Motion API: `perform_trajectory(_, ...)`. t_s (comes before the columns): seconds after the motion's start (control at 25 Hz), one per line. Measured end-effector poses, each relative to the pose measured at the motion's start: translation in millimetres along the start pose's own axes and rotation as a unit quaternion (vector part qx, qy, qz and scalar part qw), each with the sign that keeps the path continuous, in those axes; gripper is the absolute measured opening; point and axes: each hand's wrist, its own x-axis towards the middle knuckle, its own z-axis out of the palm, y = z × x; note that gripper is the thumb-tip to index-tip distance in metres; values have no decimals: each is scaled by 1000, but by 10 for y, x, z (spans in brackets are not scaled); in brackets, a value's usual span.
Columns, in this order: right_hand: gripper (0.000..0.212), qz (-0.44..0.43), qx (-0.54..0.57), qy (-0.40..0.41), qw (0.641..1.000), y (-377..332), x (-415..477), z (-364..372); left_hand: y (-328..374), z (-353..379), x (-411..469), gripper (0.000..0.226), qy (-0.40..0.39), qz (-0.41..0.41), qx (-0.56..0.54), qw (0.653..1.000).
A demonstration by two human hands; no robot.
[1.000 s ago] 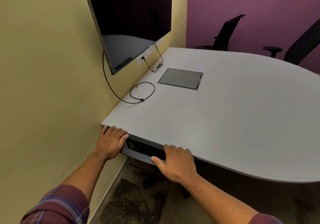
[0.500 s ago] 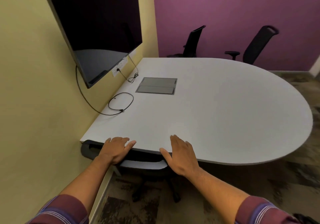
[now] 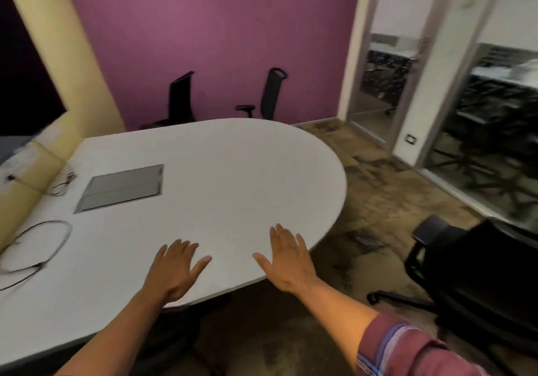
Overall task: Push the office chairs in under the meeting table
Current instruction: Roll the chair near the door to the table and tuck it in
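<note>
Head view: left hand (image 3: 174,271) and right hand (image 3: 286,262) spread flat over near edge of white surface (image 3: 221,189), fingers (image 3: 276,234) extended, gripping nothing. Black office chair (image 3: 477,282) at right, away from surface; two chairs (image 3: 270,93) beyond far edge.
</note>
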Motion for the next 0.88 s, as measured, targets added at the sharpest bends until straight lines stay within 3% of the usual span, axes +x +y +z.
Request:
perform_trajectory(0.12,98,73,-8,48,996,731,-202,-330,888,112,433,125,15,93,9,996)
perform_trajectory(0.16,100,76,-2,43,996,737,-162,-389,894,97,436,123,16,89,-3,996)
perform_trajectory(0.32,92,176,6,129,976,1848,-494,-808,2318,129,958,115,14,204,-6,979)
perform_trajectory(0.56,94,255,-26,178,950,3024,-1067,-1288,3911,188,1188,110,26,304,-23,952)
perform_trajectory(0.88,103,403,-73,225,884,4700,-2302,-1649,6323,172,1055,101,42,444,-38,894)
